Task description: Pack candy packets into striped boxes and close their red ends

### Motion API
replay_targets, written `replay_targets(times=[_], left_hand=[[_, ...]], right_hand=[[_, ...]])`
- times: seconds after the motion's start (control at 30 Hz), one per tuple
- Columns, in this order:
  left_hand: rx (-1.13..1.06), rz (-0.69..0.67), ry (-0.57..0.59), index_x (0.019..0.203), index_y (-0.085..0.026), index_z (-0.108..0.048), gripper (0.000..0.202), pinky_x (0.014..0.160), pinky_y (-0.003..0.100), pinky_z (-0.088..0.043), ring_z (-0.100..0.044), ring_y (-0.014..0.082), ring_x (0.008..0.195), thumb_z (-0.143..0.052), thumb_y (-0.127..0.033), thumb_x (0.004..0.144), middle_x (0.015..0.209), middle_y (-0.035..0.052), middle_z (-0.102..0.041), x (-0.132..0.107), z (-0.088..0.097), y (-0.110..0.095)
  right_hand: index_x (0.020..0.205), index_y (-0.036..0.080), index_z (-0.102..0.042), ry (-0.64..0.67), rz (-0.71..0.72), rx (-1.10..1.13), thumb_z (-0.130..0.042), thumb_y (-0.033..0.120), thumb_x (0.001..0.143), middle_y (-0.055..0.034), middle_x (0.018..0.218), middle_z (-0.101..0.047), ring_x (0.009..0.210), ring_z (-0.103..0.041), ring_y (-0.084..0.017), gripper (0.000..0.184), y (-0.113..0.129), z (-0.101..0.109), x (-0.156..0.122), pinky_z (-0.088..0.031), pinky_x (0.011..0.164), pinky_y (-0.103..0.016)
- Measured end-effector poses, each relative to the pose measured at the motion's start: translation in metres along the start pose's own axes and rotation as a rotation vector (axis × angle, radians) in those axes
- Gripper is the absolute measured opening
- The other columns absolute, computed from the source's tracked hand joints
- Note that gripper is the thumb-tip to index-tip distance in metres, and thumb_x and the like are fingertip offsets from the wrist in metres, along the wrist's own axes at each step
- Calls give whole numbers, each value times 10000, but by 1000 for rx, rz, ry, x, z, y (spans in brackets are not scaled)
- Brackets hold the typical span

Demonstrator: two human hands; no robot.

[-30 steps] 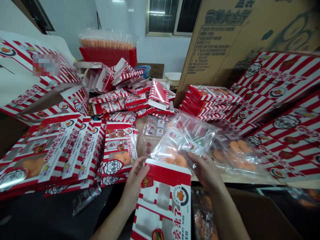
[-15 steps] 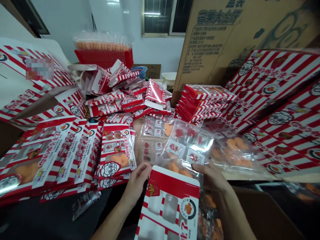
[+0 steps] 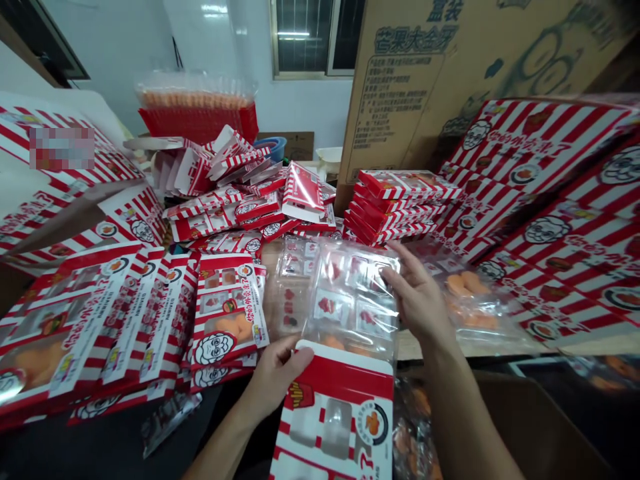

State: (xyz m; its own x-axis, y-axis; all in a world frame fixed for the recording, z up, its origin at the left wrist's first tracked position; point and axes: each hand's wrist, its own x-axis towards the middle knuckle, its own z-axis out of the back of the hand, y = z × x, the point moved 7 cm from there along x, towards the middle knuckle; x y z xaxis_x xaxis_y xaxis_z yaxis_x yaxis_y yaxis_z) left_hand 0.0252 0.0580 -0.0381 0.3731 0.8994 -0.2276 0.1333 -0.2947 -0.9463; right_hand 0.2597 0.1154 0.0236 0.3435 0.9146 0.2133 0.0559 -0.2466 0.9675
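Observation:
My left hand [image 3: 277,377] grips a red-and-white striped candy box [image 3: 345,368] by its upper left corner, thumb on the front. Windows are cut in the box's face. My right hand [image 3: 419,293] holds the upper right edge of a clear plastic tray [image 3: 336,283] filled with small wrapped sweets and orange pieces. The tray's lower end meets the open top of the box; how far it reaches inside is hidden. Just behind lie more clear trays [image 3: 295,257] on the tabletop.
Filled striped boxes [image 3: 223,307] lie to the left, and a stack of boxes [image 3: 380,213] stands behind. Loose cartons [image 3: 240,207] are heaped at the back. Filled trays [image 3: 470,283] lie to the right. Below is an open cardboard box [image 3: 540,407] near bagged orange pieces [image 3: 415,427].
My right hand has moved up along the tray to its upper right edge. The tray has straightened and lined up with the box top. My left thumb now presses on the box's front.

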Motion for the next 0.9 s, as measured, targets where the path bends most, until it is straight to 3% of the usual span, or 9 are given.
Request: replay_targets(times=[0.1,0.17,0.27,0.4,0.53,0.6,0.77,0.9], left_hand=[[-28,-95,-130,734,-182,-564,238,608,200,-435,-536,113,639,-651,-403,750,686,-30,-581,-1,9,5],[-52,-139,-166,920,-217,-563,235,688,219,-457,-564,121,735,-664,-342,749,890,-6,-619,-1,13,8],[-42,-132,-121,1168,-266,-472,443,793,262,-465,-577,136,851,-648,-283,762,1154,41,-570,0,9,12],[65,-126,-64,1099,-241,-518,327,767,243,-454,-560,137,830,-610,-264,786,982,21,-597,1,-1,11],[72,-171,-208,942,-225,-520,187,721,219,-429,-514,119,762,-601,-279,783,829,-22,-545,1,3,10],[72,-148,-217,861,-211,-509,153,672,213,-414,-487,113,710,-601,-295,773,762,-33,-513,2,4,12],[50,-106,-201,732,-195,-451,240,593,210,-367,-421,104,625,-613,-371,756,678,-48,-457,6,9,11],[-32,-87,-195,734,-203,-419,295,582,209,-374,-427,103,617,-631,-407,745,692,-49,-469,7,11,12]], right_hand=[[976,259,-686,118,-79,-89,-728,362,680,9,805,-653,633,-561,-113,317,0,-5,0,-464,593,-234],[911,243,-705,164,-135,-118,-742,361,658,7,770,-656,607,-555,-110,281,-5,-4,-6,-453,570,-228],[878,233,-708,74,-228,-60,-777,374,597,21,676,-640,558,-538,-102,322,-19,4,-13,-426,521,-212],[858,221,-688,-241,-260,68,-813,383,504,47,628,-611,523,-509,-86,408,-28,16,-19,-402,498,-197],[888,208,-681,-207,-205,-2,-782,379,564,45,645,-611,540,-499,-85,380,-28,7,-23,-395,509,-199],[895,205,-675,-216,-197,-8,-774,375,578,38,677,-623,563,-512,-90,373,-31,7,-25,-405,525,-204],[915,190,-646,-564,-201,73,-753,358,579,32,692,-617,571,-535,-103,392,-37,31,-34,-450,555,-236],[906,193,-621,-602,-198,123,-731,321,606,34,688,-604,562,-541,-98,345,-37,35,-30,-449,533,-222]])
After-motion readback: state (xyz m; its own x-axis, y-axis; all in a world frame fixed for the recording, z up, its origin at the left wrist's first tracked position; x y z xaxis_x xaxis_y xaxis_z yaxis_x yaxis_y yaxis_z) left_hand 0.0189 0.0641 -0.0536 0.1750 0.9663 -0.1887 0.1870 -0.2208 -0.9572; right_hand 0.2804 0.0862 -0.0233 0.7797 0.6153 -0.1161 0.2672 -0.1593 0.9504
